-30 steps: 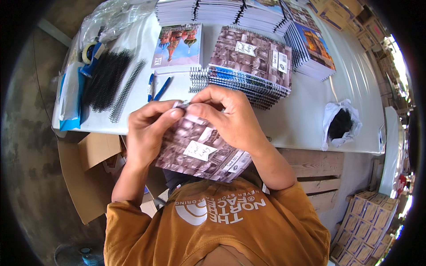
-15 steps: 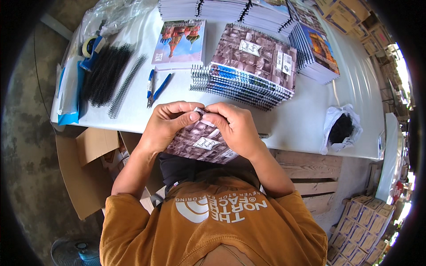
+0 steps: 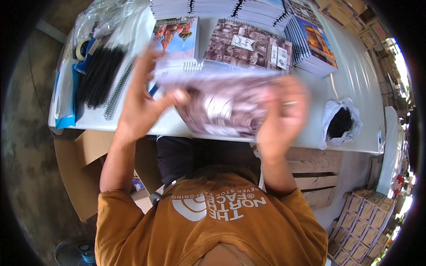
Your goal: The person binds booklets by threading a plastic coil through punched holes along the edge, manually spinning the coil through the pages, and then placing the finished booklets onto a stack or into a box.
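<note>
Fingers spread, the left hand [image 3: 143, 104] has its thumb by the blurred notebook's [image 3: 222, 106] left end; the right hand's [image 3: 283, 113] fingers pinch its right end; cover up, long axis running left to right, it hovers by the counter's [image 3: 308, 126] near edge.

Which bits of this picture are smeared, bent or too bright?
Head view: notebook and right hand heavily smeared, probably by movement; left hand blurred too. Head view: front edge of the table bows, as fisheye lenses do. Head view: bright patches wash out near the right rim.
</note>
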`<state>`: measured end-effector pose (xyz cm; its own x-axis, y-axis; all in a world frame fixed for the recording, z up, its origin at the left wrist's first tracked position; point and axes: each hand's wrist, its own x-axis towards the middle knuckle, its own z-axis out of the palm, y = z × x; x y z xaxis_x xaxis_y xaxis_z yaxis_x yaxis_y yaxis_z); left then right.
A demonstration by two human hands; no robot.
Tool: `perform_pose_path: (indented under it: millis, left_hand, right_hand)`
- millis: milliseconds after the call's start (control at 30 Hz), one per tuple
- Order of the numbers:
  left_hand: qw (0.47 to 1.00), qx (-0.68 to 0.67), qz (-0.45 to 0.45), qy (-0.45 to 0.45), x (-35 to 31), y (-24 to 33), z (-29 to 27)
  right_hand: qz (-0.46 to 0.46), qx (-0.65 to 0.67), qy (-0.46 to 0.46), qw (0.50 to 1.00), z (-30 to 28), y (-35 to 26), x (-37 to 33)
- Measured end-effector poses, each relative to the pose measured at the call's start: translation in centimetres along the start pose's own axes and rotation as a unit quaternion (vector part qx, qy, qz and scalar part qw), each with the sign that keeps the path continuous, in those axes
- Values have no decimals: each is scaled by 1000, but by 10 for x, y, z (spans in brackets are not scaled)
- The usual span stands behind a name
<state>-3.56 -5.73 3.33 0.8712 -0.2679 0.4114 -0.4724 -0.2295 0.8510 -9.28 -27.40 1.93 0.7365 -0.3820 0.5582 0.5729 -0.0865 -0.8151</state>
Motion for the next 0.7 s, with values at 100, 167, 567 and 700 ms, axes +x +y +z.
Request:
perform_pose_path:
  millis: [100, 167, 567, 700]
  left_hand:
    - [980, -153, -124, 0, 15, 9, 22]
    - [973, -187, -125, 38, 32, 23, 47]
    - [942, 77, 86, 316, 43, -84, 98]
    - [947, -40, -14, 317, 37, -104, 120]
  right_hand:
    - [-1, 187, 194, 963, -2, -8, 31]
    - [-52, 159, 226, 960, -6, 8, 33]
    - [-12, -212, 150, 965, -44, 102, 7]
    - [-80, -278, 182, 940, -46, 118, 11]
